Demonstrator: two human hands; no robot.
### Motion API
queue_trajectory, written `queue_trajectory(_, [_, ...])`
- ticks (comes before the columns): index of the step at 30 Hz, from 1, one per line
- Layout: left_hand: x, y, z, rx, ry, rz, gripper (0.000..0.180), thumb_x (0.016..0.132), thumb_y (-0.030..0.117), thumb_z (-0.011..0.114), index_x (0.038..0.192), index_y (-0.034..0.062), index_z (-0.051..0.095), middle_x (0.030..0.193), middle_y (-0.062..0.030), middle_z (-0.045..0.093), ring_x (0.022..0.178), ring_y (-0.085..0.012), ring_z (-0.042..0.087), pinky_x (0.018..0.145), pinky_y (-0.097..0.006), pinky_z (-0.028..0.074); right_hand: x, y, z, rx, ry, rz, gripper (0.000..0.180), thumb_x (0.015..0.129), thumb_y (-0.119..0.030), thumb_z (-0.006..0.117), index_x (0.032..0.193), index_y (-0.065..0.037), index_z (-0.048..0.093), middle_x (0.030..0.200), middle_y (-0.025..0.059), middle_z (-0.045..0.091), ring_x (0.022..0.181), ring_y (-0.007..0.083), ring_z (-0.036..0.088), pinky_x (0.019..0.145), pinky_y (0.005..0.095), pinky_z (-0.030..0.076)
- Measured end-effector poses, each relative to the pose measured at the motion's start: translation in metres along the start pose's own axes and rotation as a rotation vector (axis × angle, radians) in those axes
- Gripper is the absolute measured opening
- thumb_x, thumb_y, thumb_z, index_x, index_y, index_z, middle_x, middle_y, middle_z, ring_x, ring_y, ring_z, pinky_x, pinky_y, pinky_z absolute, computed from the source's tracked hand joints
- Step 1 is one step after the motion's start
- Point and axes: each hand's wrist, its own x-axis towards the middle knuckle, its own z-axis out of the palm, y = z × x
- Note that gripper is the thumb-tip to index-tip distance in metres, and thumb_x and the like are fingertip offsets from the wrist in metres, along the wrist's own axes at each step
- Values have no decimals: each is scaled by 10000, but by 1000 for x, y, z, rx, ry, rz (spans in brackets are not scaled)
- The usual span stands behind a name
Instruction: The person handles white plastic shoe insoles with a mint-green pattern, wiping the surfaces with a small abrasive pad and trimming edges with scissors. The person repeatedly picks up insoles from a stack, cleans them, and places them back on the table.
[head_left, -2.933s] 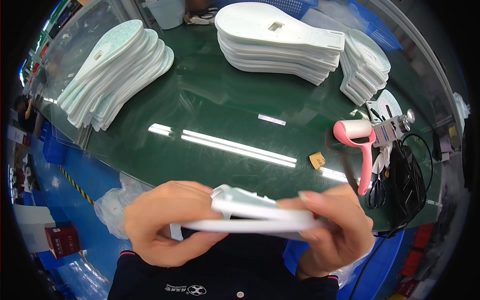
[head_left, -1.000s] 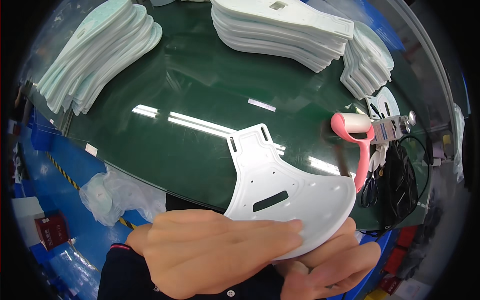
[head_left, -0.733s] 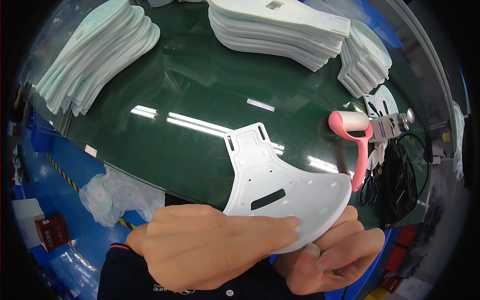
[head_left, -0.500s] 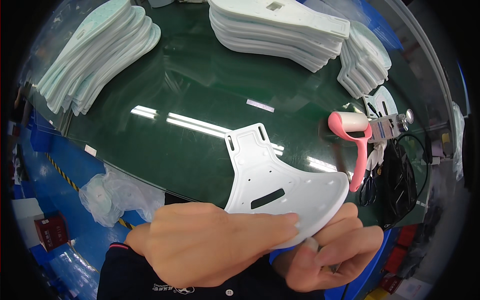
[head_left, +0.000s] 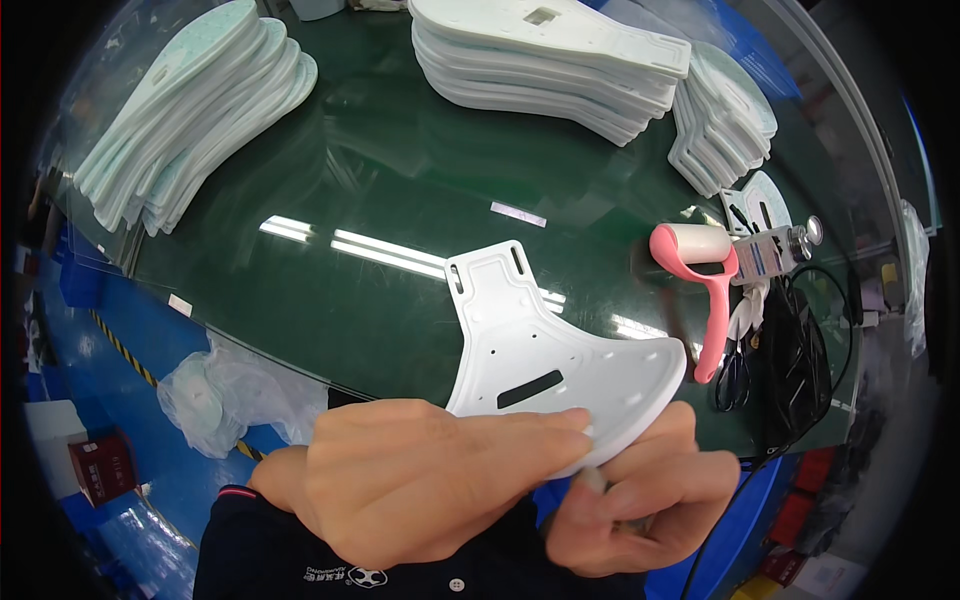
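A white moulded plastic panel point(head_left: 497, 330) with slots and small holes is held over the near edge of the green table. My left hand point(head_left: 420, 480) grips its near left side, with the fingers lying over the panel's lower part. At the curved lower right edge is my right hand point(head_left: 645, 500), its fingers curled and its thumb against the rim. Whatever small thing the right hand may hold is hidden by its fingers. To the right of the panel lies a sticky roller point(head_left: 700, 243) with a pink handle.
Stacks of similar white panels stand at the far left point(head_left: 200, 115), far middle point(head_left: 545, 75) and far right point(head_left: 722, 120) of the green table point(head_left: 380, 180). At the right are a clear bottle point(head_left: 765, 255), scissors point(head_left: 733, 380) and a black bag point(head_left: 797, 370). Plastic film point(head_left: 225, 395) hangs below the table's left edge.
My right hand has slid a little to the left along the panel's rim. The panel has shifted slightly left, while my left hand keeps its grip.
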Motion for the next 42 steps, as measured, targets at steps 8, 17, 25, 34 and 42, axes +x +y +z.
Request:
queue_trajectory(8, [0,-5,3,-6,-41,-39,384,595,-58,637,956,74,642,778,-38,661,457,-149,530,413,-243,377,-2,6,1,-71,23,-5,225,589,125,642,739,-8,540,582,59,533,546,131,499,516,232,398])
queue_trajectory(17, [10,-11,-11,-447,-214,-269,262,766,-25,519,1016,-24,596,651,-83,610,473,-123,522,428,-204,362,0,5,-21,295,382,239,221,738,-28,564,823,-44,360,581,64,406,436,95,361,256,184,323])
queue_trajectory(25, [12,-10,-10,-574,-265,-220,310,801,54,428,1037,-88,569,802,-161,649,552,-150,598,485,-205,431,-2,3,-20,385,341,177,261,724,-16,613,817,-63,373,554,45,420,472,133,399,384,248,428])
queue_trajectory(34, [14,-9,-18,-504,-334,-187,319,811,86,421,1045,-63,579,830,-142,655,514,-164,583,463,-221,428,-2,6,-17,361,382,167,253,745,-31,610,825,-64,372,570,51,430,480,146,420,432,271,445])
queue_trajectory(42, [14,-8,-24,-490,-189,-281,290,839,126,435,972,-83,585,749,-164,640,569,-170,602,519,-216,450,-6,41,-62,-476,390,473,195,821,-43,557,1001,25,525,808,85,524,682,111,516,569,222,448])
